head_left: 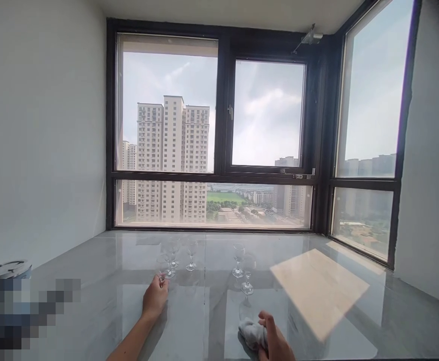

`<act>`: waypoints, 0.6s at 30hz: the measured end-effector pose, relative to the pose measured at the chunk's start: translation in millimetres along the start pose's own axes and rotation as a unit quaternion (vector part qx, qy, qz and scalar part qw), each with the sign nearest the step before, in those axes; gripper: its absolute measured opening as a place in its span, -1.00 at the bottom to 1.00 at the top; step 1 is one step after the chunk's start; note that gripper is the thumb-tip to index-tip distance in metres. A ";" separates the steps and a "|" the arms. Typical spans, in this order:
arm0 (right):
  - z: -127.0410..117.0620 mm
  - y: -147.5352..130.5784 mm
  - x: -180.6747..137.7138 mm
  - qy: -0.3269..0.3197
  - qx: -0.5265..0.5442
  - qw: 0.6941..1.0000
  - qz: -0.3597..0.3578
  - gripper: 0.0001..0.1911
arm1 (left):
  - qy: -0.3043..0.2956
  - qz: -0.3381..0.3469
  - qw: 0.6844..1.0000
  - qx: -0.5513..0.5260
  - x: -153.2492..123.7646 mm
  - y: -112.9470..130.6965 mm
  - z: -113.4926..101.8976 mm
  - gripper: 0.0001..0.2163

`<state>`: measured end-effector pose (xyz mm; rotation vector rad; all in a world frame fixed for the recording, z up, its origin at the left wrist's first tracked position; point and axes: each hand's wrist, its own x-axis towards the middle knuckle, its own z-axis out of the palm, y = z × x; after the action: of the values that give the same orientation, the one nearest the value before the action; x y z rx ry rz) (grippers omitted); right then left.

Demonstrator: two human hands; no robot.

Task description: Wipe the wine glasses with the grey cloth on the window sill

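Note:
My left hand (155,297) is closed, with thumb and fingertips pinched at the foot of a small clear stemmed glass (169,273) standing on the glossy grey sill. Two similar stemmed glasses, one behind it (173,258) and one to its right (191,260), stand close by. On the right, two more stand upright, a farther stemmed glass (238,265) and a nearer stemmed glass (248,281). My right hand (277,343) is closed around a bunched grey-white cloth (252,333) at the sill's near side. The glasses are transparent, so their rims are faint.
Dark-framed windows (212,174) border the sill (204,326) at the back and right. A white wall (42,125) rises at left. A white-lidded container (11,268) stands at the left edge, partly pixelated. A bright sun patch (319,291) lies on the right.

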<state>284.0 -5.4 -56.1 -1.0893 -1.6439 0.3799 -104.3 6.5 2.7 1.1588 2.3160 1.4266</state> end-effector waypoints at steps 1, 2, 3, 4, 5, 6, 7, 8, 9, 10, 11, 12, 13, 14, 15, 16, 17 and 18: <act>0.7 0.1 0.7 0.001 0.007 1.000 -0.002 -0.50 | -0.017 0.020 1.000 0.000 -4.6 1.9 -0.1 -0.79; 2.4 -0.2 2.3 0.005 0.012 1.000 -0.005 -0.50 | -0.035 0.043 0.998 0.000 -10.0 4.2 1.0 -0.78; 5.3 -1.2 5.0 0.009 0.017 1.000 -0.008 -0.51 | -0.052 0.072 0.996 0.003 -16.2 7.1 3.5 -0.76; 9.2 -3.5 9.0 0.012 0.021 1.000 -0.013 -0.51 | -0.066 0.105 0.992 0.007 -23.0 10.7 7.5 -0.73; 14.3 -7.5 14.4 0.012 0.024 0.999 -0.021 -0.51 | -0.075 0.140 0.987 0.010 -30.0 14.8 12.9 -0.70; 20.5 -13.4 21.0 0.011 0.026 0.999 -0.031 -0.51 | -0.080 0.174 0.981 0.013 -37.0 19.5 19.2 -0.67; 27.7 -21.4 28.5 0.009 0.028 0.999 -0.043 -0.52 | -0.083 0.203 0.976 0.015 -43.6 24.4 26.0 -0.65; 36.0 -31.2 36.4 0.005 0.030 0.998 -0.058 -0.51 | -0.088 0.224 0.970 0.018 -49.4 29.3 32.6 -0.63; 45.2 -42.4 44.3 0.013 0.031 0.997 -0.069 -0.51 | -0.097 0.238 0.966 0.024 -54.3 33.8 38.3 -0.62; 55.1 -54.4 51.5 0.018 0.035 0.996 -0.083 -0.51 | -0.108 0.246 0.963 0.034 -58.2 37.6 42.6 -0.61; 65.3 -66.5 57.8 0.016 0.043 0.994 -0.103 -0.50 | -0.120 0.248 0.960 0.049 -60.9 40.6 45.4 -0.60; 75.4 -77.9 62.9 0.010 0.053 0.990 -0.128 -0.47 | -0.130 0.247 0.958 0.067 -62.7 42.7 46.6 -0.60; 84.9 -88.1 66.8 0.004 0.058 0.987 -0.149 -0.46 | -0.133 0.244 0.957 0.083 -63.7 43.8 46.4 -0.59; 93.4 -96.7 69.9 -0.003 0.059 0.984 -0.165 -0.44 | -0.131 0.241 0.957 0.096 -64.1 44.1 45.3 -0.58; 100.5 -103.3 72.4 -0.008 0.059 0.982 -0.178 -0.44 | -0.124 0.237 0.958 0.105 -64.2 43.9 43.8 -0.58; 105.9 -107.8 74.8 -0.011 0.055 0.981 -0.186 -0.43 | -0.116 0.235 0.958 0.113 -64.1 43.5 42.3 -0.59; 109.6 -110.2 77.6 -0.012 0.051 0.980 -0.191 -0.44 | -0.109 0.236 0.958 0.121 -64.0 43.0 41.3 -0.62; 111.7 -110.8 81.0 -0.010 0.047 0.980 -0.194 -0.45 | -0.103 0.240 0.957 0.129 -64.0 42.6 40.8 -0.64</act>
<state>133.4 31.2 29.3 -0.6756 -1.7904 0.2092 -17.5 -0.5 1.6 1.9503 2.2114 1.0690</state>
